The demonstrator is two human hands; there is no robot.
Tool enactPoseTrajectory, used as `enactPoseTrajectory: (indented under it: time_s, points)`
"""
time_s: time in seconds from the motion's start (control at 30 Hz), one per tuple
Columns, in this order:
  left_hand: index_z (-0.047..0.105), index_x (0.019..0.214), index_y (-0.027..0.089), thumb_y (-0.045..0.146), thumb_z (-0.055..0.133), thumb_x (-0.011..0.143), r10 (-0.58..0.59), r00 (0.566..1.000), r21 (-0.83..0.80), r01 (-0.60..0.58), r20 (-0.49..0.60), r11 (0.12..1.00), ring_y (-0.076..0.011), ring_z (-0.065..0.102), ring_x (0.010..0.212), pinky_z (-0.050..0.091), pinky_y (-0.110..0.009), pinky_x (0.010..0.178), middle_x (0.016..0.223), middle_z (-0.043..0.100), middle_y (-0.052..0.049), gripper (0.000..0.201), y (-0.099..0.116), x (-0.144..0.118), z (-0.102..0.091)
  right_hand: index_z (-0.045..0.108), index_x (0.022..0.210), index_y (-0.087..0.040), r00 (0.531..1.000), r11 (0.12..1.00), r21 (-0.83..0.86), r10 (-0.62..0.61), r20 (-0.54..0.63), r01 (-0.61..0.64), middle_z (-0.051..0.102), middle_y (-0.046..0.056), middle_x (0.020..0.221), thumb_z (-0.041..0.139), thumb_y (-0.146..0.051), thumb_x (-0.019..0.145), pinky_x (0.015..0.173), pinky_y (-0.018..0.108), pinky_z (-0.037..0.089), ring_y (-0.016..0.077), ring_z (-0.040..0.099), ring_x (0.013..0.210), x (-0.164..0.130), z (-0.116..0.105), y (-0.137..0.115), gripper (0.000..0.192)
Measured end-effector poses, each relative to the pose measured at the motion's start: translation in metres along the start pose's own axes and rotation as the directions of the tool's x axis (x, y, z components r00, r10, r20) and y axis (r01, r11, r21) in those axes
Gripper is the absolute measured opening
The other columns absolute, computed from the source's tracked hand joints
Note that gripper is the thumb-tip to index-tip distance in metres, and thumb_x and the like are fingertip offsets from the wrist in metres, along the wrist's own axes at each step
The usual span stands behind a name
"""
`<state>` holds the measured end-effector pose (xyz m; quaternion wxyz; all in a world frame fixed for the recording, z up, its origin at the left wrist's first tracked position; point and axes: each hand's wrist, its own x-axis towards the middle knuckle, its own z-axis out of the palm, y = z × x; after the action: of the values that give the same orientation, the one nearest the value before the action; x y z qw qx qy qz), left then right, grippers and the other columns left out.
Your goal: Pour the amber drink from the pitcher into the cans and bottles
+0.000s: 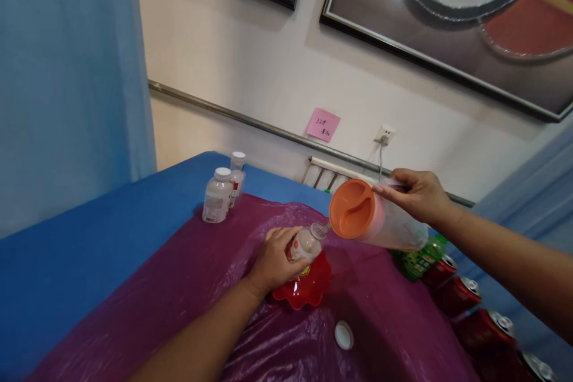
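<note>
My left hand (280, 259) is wrapped round a clear plastic bottle (311, 242), which has no cap and tilts to the right. Below it lies a red scalloped dish (308, 289). In my right hand (414, 194) is the handle of a translucent pitcher (396, 227), tipped leftward. Its orange lid (353, 209) faces the bottle's mouth, and a thin trickle seems to run between spout and mouth. A white cap (344, 335) rests on the purple plastic sheet (192, 286), in front of the dish.
Two clear bottles with white caps, a larger one (216, 200) and one behind it (237, 176), stand at the back left. A green bottle (418, 259) and several red cans (486, 331) line the right edge. Blue curtains (67, 71) hang on both sides.
</note>
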<state>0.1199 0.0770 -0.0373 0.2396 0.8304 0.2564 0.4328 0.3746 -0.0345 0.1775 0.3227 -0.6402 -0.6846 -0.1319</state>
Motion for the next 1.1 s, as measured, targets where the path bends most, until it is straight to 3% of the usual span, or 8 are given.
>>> enactPoseTrajectory:
  time_s: [1.1]
  points:
    - [0.062, 0.122, 0.025, 0.031, 0.084, 0.066, -0.011, 1.000, -0.014, 0.011, 0.022, 1.000, -0.0279, 0.065, 0.111, 0.041, -0.047, 0.108, 0.118, 0.072, -0.005, 0.060, 0.0030, -0.0010, -0.0008, 0.040, 0.053, -0.023, 1.000, 1.000, -0.030, 0.004, 0.004, -0.004, 0.032, -0.004, 0.052, 0.064, -0.072, 0.079, 0.047, 0.027, 0.024, 0.0114, 0.029, 0.051, 0.0001, 0.0042, -0.0006, 0.060]
